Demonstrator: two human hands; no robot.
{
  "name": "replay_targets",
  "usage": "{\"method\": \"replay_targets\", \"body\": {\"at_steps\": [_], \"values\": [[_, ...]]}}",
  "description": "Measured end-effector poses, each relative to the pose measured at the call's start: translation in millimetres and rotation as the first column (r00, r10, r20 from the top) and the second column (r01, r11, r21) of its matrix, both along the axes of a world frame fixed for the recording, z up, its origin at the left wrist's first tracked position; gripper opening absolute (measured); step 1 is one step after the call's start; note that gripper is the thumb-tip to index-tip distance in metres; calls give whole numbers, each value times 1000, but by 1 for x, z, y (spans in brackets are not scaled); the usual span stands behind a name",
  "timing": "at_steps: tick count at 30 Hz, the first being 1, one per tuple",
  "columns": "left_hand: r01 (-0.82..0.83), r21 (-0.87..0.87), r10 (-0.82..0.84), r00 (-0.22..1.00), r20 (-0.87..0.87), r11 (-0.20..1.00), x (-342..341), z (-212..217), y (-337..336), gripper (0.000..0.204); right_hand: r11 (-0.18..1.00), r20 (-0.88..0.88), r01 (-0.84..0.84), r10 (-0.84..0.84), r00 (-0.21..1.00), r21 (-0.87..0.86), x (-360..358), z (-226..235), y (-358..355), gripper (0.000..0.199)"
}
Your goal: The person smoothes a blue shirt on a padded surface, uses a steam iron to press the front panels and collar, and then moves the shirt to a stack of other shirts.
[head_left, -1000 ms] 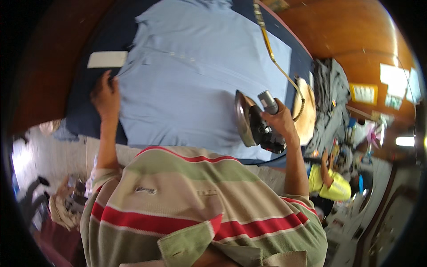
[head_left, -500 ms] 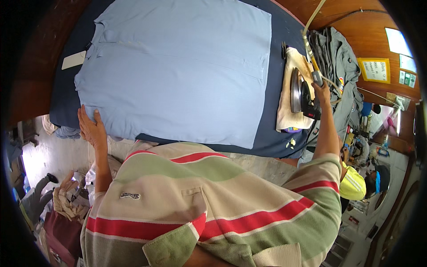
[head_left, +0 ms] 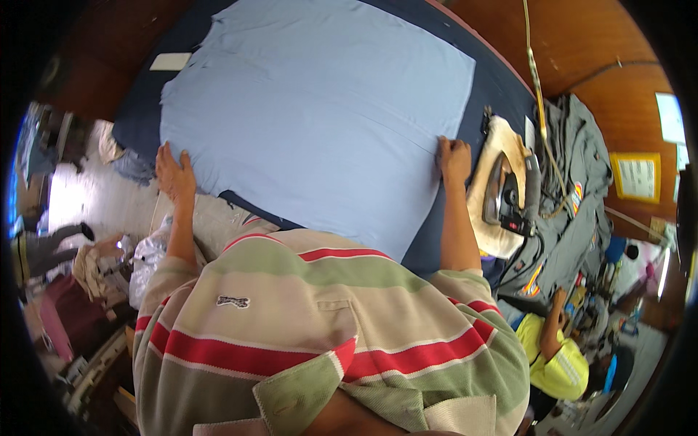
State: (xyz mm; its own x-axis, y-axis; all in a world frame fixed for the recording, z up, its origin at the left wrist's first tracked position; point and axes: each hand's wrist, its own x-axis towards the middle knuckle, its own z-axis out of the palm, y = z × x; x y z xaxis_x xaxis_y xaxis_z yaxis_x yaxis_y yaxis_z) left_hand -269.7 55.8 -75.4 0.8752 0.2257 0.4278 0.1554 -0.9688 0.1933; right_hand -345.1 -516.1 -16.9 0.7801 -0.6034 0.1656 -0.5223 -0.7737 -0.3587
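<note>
A light blue shirt (head_left: 313, 116) lies spread over a dark blue covered ironing table (head_left: 138, 109). At the shirt's left edge rests my left hand (head_left: 176, 174), open, its thumb apart from the fingers. My right hand (head_left: 454, 160) is closed on the shirt's right edge, the fingers curled at the fabric. To the right of that hand a black iron with a metal soleplate (head_left: 503, 192) sits on a beige cloth pad (head_left: 476, 211), not held. The fabric's underside is hidden.
A white card (head_left: 170, 62) lies beyond the shirt's left corner. Grey garments (head_left: 574, 160) are piled right of the iron, where its hose (head_left: 536, 87) hangs down. A person in a yellow top (head_left: 556, 363) works at the lower right. Clothes and bags crowd the floor at left.
My right hand has let go of the iron and moved left to the shirt's right edge. The iron stays on its pad. In the picture, the shirt and table appear shifted and turned.
</note>
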Motion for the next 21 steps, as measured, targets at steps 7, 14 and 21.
{"method": "replay_targets", "body": {"at_steps": [7,14,21], "values": [[-66,-94,65,998,-14,993,-5,1,-3,54,974,4,-214,215,977,-72,0,-16,-21,26],[-135,-149,129,990,-52,979,-7,12,-4,57,974,-8,-224,224,975,-39,-2,-21,-40,24],[-196,-236,178,979,-96,952,9,25,5,48,983,-89,-184,184,979,11,0,-16,-56,26]]}}
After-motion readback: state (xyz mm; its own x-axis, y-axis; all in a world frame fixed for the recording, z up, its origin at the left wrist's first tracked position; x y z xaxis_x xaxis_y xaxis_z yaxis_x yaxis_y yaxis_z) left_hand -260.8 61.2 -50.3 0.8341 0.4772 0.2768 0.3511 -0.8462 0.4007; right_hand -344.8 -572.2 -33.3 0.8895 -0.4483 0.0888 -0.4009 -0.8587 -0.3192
